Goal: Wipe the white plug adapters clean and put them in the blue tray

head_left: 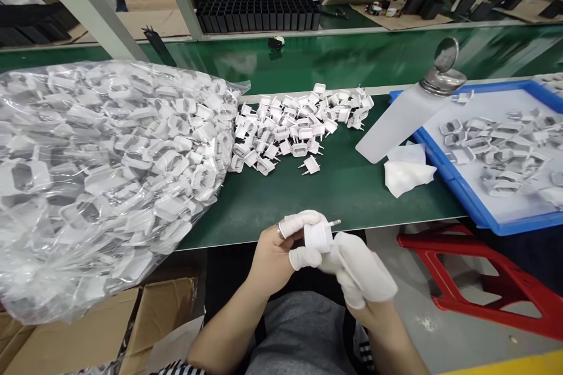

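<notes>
Plug point(317, 237) at lower centre sits pinched by our left hand point(278, 253); whether our right hand point(365, 274) grips, we cannot tell.

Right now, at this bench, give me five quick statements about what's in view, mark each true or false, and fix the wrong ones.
1. The left hand, in white finger covers, holds a white plastic plug. True.
2. The big clear plastic bag lies right of the loose heap of white plugs. False: the bag is left of the heap.
3. The folded white cloth is inside the blue-rimmed tray. False: the cloth lies outside the tray, on the green work surface.
4. A red plastic stool is on the person's right. True.
5. The right hand is far from the held plug. False: the right hand is right beside it.
</notes>
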Demonstrator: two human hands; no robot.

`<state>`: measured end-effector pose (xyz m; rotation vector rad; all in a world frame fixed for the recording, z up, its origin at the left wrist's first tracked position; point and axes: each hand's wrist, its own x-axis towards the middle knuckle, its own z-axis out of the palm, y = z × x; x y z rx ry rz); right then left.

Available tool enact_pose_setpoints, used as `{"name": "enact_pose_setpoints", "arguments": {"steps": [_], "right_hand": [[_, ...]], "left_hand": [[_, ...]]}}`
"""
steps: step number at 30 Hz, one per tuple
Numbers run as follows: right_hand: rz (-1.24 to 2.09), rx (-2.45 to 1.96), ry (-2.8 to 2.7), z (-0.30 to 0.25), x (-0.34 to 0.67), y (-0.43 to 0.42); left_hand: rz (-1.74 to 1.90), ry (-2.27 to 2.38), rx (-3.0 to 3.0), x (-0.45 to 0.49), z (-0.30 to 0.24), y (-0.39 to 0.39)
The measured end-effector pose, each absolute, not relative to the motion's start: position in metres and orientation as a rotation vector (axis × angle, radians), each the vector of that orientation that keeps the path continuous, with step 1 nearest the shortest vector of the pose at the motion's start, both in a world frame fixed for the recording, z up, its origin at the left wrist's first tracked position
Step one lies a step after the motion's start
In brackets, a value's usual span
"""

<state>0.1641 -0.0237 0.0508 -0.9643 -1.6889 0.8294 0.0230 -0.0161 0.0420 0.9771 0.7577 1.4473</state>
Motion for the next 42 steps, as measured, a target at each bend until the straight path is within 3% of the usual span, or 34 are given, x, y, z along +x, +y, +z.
{"name": "enact_pose_setpoints", "arguments": {"steps": [2,5,12,17,22,31,36,42], "right_hand": [[0.591,-0.927,-1.834,0.048,0.166,-0.021],[0.509,-0.886,-1.881,0.051,0.165,-0.02],[0.881,-0.848,-1.643,0.046,0.156,-0.028],[0.893,-0.819,-1.551,0.032,0.158,-0.034],[0.907,-0.781,-1.377,0.021,0.161,-0.04],[1.236,-0.756,-0.945,0.053,0.141,-0.027],[1.478,-0.713,-1.21,0.057,0.166,-0.025],[1.469,-0.753,-1.488,0.062,0.187,-0.021]], "left_hand": [[1.454,0.845,1.054,0.023,0.045,-0.018],[1.505,0.978,1.183,0.025,0.049,-0.021],[1.322,0.95,0.962,0.027,0.05,-0.022],[1.229,0.821,0.854,0.027,0.049,-0.02],[1.289,0.762,1.015,0.024,0.053,-0.022],[1.273,0.795,1.325,0.016,0.055,-0.023],[1.016,0.73,1.285,0.008,0.065,-0.023],[0.829,0.712,0.96,0.006,0.069,-0.024]]}}
